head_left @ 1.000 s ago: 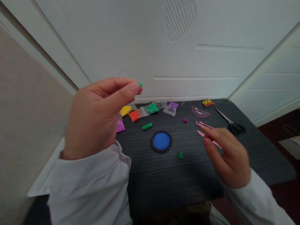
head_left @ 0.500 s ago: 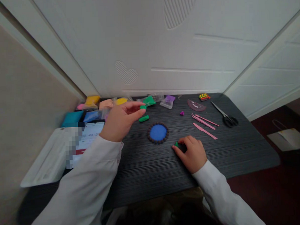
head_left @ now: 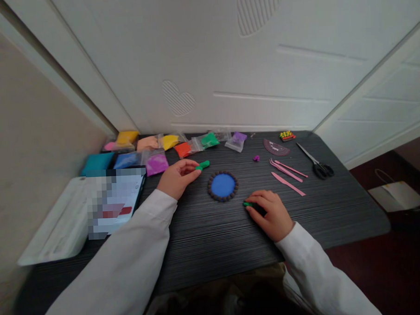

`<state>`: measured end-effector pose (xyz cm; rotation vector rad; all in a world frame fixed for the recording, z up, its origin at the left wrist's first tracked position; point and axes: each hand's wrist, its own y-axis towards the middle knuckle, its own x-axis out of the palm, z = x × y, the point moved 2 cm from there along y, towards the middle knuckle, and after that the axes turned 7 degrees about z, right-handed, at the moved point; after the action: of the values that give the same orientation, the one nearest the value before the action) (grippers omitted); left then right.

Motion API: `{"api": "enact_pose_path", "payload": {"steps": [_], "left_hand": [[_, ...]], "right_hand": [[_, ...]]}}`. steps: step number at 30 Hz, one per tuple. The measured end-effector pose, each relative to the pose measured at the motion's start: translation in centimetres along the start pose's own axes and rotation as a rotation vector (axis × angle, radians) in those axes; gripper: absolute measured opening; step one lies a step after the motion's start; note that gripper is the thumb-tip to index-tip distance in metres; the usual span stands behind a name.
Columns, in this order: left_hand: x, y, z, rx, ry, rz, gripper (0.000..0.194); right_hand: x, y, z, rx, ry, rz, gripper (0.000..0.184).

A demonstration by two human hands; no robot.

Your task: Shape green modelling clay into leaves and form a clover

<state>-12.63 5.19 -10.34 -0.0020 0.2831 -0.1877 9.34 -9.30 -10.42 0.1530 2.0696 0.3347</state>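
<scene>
My left hand [head_left: 179, 178] is closed in a pinch on a small piece of green clay [head_left: 198, 167], low over the table. That piece meets or overlaps the end of a short green clay roll [head_left: 205, 164]; I cannot tell whether they are joined. My right hand [head_left: 271, 214] rests on the table with thumb and fingers closed around another bit of green clay [head_left: 247, 203], mostly hidden by the fingertips. Between the hands lies a flat blue clay disc [head_left: 223, 185], ringed by small dark brown clay balls [head_left: 211, 194].
Bags of coloured clay, among them a green bag [head_left: 209, 140] and a magenta bag [head_left: 157, 163], line the back left. A phone [head_left: 128, 203] lies at left. Pink tools [head_left: 288, 184], a purple clay lump [head_left: 256, 158], a protractor [head_left: 276, 147] and scissors [head_left: 316, 162] are at right.
My left hand has come down with its green clay piece to the end of the green roll. My right hand stays almost in place, still on its green bit. The view has shifted slightly.
</scene>
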Motion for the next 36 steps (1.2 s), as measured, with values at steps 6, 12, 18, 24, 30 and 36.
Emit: {"api": "enact_pose_path", "payload": {"steps": [6, 12, 18, 24, 30, 36], "left_hand": [[-0.3, 0.2, -0.5, 0.216, 0.345, -0.027, 0.035], [-0.6, 0.4, -0.6, 0.376, 0.537, -0.056, 0.033], [-0.6, 0.6, -0.9, 0.388, 0.574, -0.065, 0.032], [-0.5, 0.6, -1.3, 0.401, 0.592, -0.039, 0.035], [-0.4, 0.6, -1.5, 0.415, 0.608, 0.000, 0.034], [-0.3, 0.5, -1.5, 0.424, 0.601, -0.005, 0.032]], "right_hand": [[-0.1, 0.0, 0.0, 0.002, 0.027, -0.013, 0.019], [-0.3, 0.0, -0.1, 0.010, 0.056, 0.028, 0.020], [-0.6, 0.2, 0.2, 0.135, 0.124, 0.104, 0.015], [0.1, 0.8, 0.4, 0.255, 0.021, 0.185, 0.017], [0.9, 1.4, 0.0, 0.229, -0.062, 0.151, 0.018], [-0.5, 0.2, 0.6, 0.138, -0.024, 0.076, 0.017]]}}
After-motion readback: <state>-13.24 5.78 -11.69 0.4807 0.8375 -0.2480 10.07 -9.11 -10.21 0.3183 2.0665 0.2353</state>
